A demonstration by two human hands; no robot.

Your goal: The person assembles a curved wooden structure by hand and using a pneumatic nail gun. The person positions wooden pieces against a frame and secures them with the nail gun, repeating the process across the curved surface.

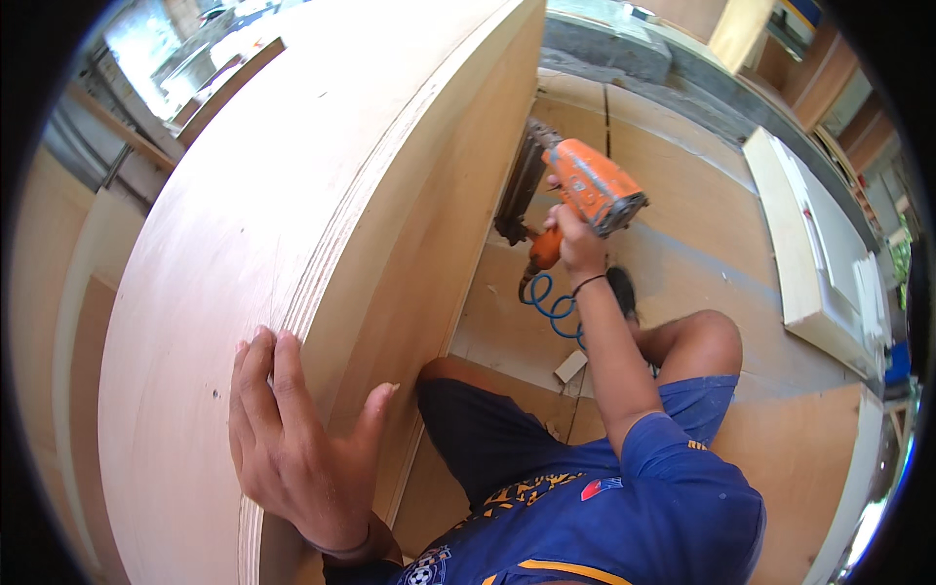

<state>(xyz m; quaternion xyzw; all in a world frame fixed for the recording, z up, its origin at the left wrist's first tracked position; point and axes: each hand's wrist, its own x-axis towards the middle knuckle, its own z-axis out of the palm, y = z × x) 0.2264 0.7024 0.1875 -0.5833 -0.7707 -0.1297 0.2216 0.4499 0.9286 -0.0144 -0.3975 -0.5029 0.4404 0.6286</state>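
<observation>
I see a large plywood structure filling the left. At its right, toward the far end, is the orange nail gun; whether its nose touches wood, I cannot tell. The left hand rests near, fingertips on the pale face, thumb spread wide. The right hand has its fingers closed around the gun's handle. A blue coiled hose and, nearer, a small wood block lie beside the forearm.

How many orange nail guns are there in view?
1: the orange nail gun held in the person's right grip, over the floor to the right of the large plywood piece. Any behind that piece would be hidden.
</observation>
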